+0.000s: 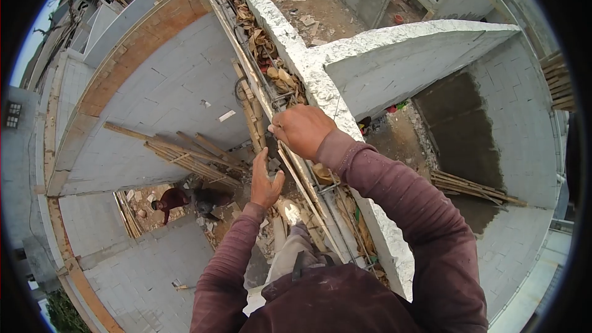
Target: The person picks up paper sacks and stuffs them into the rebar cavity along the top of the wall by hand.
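Observation:
My right hand [302, 129] is closed over the long wooden strip [302, 169] that runs beside the wall. Its fingers are curled, and what they hold is hidden. My left hand [266, 184] is lower and to the left, fingers stretched up and thumb apart, with nothing visible in it. Between the strip and the rough white wall top [330, 92] lies a channel with steel bars [333, 188] and crumpled brown paper-like scraps [283, 79]. An upright wooden plank [251, 114] stands just beyond my left hand.
Far below on the left, a person in a dark red top [174, 200] is near a doorway. Wooden poles [185, 154] lean against the grey block wall [166, 86]. More poles [475, 188] lie at right. My shoe [291, 213] is beneath me, high above the floor.

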`<state>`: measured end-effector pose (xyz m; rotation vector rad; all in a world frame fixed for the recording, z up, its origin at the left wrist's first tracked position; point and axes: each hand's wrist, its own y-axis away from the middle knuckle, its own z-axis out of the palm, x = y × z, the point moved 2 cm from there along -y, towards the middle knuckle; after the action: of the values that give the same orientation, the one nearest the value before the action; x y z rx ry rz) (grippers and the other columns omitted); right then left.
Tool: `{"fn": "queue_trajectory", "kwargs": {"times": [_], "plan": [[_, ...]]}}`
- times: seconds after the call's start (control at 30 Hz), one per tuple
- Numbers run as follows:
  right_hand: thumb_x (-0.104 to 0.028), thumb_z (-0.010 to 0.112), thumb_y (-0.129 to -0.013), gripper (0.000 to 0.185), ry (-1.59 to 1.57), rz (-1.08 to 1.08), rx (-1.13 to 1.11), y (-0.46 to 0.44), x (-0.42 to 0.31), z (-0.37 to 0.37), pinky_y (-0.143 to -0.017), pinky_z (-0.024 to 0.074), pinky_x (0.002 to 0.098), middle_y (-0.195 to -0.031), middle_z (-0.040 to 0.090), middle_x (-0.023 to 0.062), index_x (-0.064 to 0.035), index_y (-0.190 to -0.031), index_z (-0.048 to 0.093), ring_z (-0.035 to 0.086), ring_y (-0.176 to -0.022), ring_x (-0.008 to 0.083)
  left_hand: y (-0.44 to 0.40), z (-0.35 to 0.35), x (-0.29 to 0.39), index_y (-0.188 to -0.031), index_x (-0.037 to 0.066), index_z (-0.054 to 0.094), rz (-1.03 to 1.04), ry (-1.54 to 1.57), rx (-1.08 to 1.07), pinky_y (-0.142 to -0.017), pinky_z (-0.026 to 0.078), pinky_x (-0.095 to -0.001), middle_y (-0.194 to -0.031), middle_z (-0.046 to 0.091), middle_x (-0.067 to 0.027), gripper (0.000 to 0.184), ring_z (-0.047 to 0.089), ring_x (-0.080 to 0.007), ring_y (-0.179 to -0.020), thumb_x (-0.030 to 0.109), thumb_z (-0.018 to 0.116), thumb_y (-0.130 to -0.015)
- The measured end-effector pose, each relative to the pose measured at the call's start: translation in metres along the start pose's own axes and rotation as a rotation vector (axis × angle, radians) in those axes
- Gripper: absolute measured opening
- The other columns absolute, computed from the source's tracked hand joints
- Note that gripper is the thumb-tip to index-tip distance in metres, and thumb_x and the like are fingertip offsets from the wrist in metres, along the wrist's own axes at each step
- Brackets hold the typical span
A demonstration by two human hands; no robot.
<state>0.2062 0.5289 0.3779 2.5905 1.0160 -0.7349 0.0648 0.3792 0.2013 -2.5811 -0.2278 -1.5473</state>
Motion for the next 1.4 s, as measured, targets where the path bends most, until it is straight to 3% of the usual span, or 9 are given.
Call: {"fn": "queue_trajectory", "kwargs": {"times": [0.1,0.17,0.27,0.33,0.47,0.67,0.8,0.97,1.4], "plan": [[-0.028,0.062,-0.096,0.024,-0.046,-0.192,-0.050,-0.035,-0.029,0.010,-0.080,0.0551,0.0499,-0.088,0.073,0.0172,-0.0088,-0.092,0.077,0.070,-0.089,0.0395,0.013,0.008,-0.010,-0.152,-0.003,0.035,-0.094,-0.046,0.029,-0.117,0.035,-0.0443,-0.147,0.044,-0.0249,0.075,0.043,-0.0389,-0.139,0.015,0.068,-0.087],[-0.017,0.060,-0.095,0.023,0.122,-0.235,-0.365,-0.027,-0.068,0.021,-0.091,0.0573,0.0437,-0.112,0.074,0.0160,-0.0061,-0.106,0.077,0.071,-0.105,0.0346,0.031,0.009,-0.026,-0.153,-0.003,0.033,-0.154,-0.086,-0.069,-0.118,0.033,-0.0449,-0.150,0.041,-0.0257,0.079,0.040,-0.0398,-0.141,0.016,0.070,-0.086],[-0.019,0.064,-0.087,0.019,0.151,-0.360,-0.307,0.006,-0.066,0.020,-0.077,0.0573,0.0443,-0.089,0.075,0.0162,-0.0058,-0.088,0.077,0.073,-0.088,0.0351,0.030,-0.004,-0.050,-0.156,-0.002,0.028,-0.088,-0.260,-0.208,-0.120,0.031,-0.0466,-0.156,0.034,-0.0263,0.089,0.034,-0.0416,-0.146,0.019,0.074,-0.084],[-0.021,0.064,-0.088,0.019,0.181,-0.294,-0.259,0.020,-0.031,-0.005,-0.076,0.0569,0.0449,-0.084,0.074,0.0164,-0.0062,-0.087,0.077,0.072,-0.086,0.0359,0.016,-0.022,-0.008,-0.159,-0.001,0.023,0.074,-0.403,-0.143,-0.122,0.029,-0.0476,-0.160,0.029,-0.0257,0.097,0.028,-0.0424,-0.149,0.024,0.077,-0.082],[-0.030,0.060,-0.095,0.028,0.170,-0.102,-0.330,0.046,0.029,-0.037,-0.078,0.0566,0.0481,-0.084,0.073,0.0182,-0.0063,-0.092,0.075,0.071,-0.085,0.0384,-0.052,-0.035,0.031,-0.162,0.002,0.012,0.471,-0.827,-0.403,-0.128,0.017,-0.0501,-0.166,0.016,-0.0242,0.127,0.014,-0.0412,-0.156,0.050,0.087,-0.071],[-0.033,0.066,-0.096,0.029,0.056,0.004,-0.099,0.062,0.085,-0.028,-0.066,0.0523,0.0502,-0.068,0.066,0.0180,-0.0070,-0.085,0.072,0.066,-0.069,0.0402,-0.138,0.000,0.084,-0.164,0.013,-0.009,1.021,-1.324,-0.796,-0.131,0.005,-0.0502,-0.172,0.000,-0.0140,0.152,0.003,-0.0337,-0.158,0.069,0.086,-0.060],[-0.029,0.069,-0.093,0.024,-0.003,-0.032,0.055,0.070,0.107,-0.018,-0.062,0.0506,0.0498,-0.067,0.064,0.0184,-0.0062,-0.085,0.071,0.064,-0.065,0.0410,-0.162,0.019,0.111,-0.164,0.013,-0.010,1.012,-1.241,-1.134,-0.131,0.002,-0.0509,-0.172,0.000,-0.0119,0.160,0.003,-0.0310,-0.159,0.079,0.084,-0.053],[-0.033,0.068,-0.094,0.025,-0.003,0.040,-0.085,0.082,0.122,-0.014,-0.071,0.0553,0.0501,-0.079,0.071,0.0178,-0.0093,-0.098,0.075,0.070,-0.079,0.0390,-0.176,0.041,0.113,-0.165,0.012,-0.001,1.074,-1.168,-1.262,-0.131,0.001,-0.0531,-0.171,0.000,-0.0137,0.161,0.001,-0.0308,-0.159,0.079,0.086,-0.046],[-0.036,0.062,-0.100,0.032,0.058,-0.138,-0.115,0.065,0.149,-0.023,-0.061,0.0513,0.0481,-0.071,0.064,0.0127,-0.0077,-0.084,0.062,0.065,-0.067,0.0374,-0.195,0.037,0.086,-0.164,0.009,0.003,1.073,-0.991,-1.243,-0.130,0.009,-0.0539,-0.170,0.010,-0.0177,0.158,0.013,-0.0333,-0.157,0.087,0.079,-0.050]]}}
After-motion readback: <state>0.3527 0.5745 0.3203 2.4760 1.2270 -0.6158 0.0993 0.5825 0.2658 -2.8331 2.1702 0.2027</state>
